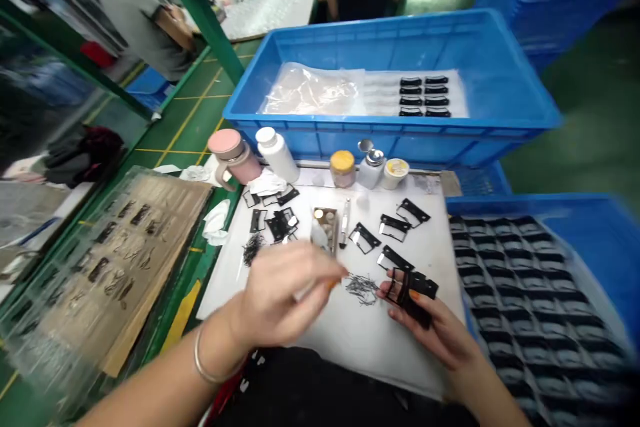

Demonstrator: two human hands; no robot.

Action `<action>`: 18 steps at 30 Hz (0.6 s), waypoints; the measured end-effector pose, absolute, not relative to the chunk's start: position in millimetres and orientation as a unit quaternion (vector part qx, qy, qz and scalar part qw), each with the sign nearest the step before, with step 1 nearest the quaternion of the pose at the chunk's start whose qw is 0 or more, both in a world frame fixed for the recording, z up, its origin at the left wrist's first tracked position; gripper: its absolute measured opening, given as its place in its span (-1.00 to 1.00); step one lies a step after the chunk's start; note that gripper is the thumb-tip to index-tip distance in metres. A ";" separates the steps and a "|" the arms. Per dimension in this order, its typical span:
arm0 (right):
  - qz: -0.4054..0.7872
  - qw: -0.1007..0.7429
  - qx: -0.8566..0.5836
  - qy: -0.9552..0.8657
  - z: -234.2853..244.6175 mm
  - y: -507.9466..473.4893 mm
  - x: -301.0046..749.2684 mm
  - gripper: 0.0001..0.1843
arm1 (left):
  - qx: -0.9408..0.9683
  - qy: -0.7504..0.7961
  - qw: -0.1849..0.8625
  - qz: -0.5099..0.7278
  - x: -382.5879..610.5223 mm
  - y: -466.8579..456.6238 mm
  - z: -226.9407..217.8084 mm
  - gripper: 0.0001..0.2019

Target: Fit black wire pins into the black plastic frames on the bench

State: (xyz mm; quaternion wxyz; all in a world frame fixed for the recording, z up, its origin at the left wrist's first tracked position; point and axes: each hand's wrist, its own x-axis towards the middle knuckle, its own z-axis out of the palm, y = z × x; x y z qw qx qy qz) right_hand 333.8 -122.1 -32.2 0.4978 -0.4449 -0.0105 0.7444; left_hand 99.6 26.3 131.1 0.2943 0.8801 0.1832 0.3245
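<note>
Left hand (285,297), fingers pinched together on something too small to tell, hovers beside a loose tuft of fine black strands (361,288) on a white sheet (360,353), while the right hand (430,333) grips a black plastic frame (410,293); one careless brush could scatter the strands.

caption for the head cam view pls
Left hand poised above loose black fibres on a white board, right hand holding black clip strips

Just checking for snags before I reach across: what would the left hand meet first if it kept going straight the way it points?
Most likely the loose heap of thin black strands on the white board, just ahead of the left hand. Depth is unclear, so the fingertips may already be touching it.
</note>
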 end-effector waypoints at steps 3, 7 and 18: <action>0.725 0.488 -0.486 -0.033 -50.0 -118.5 333.4 -0.57 | 0.882 0.205 0.257 0.338 52.4 -8.5 79.6 -0.70; 0.642 0.505 -0.570 -0.082 -68.8 -122.0 330.6 -0.60 | 0.810 0.292 0.222 0.458 1.5 -24.6 12.7 -0.71; 0.516 0.519 -0.626 -0.269 -68.8 -142.4 295.2 -0.72 | 0.659 0.434 0.354 0.501 -58.6 -39.0 -85.3 -0.82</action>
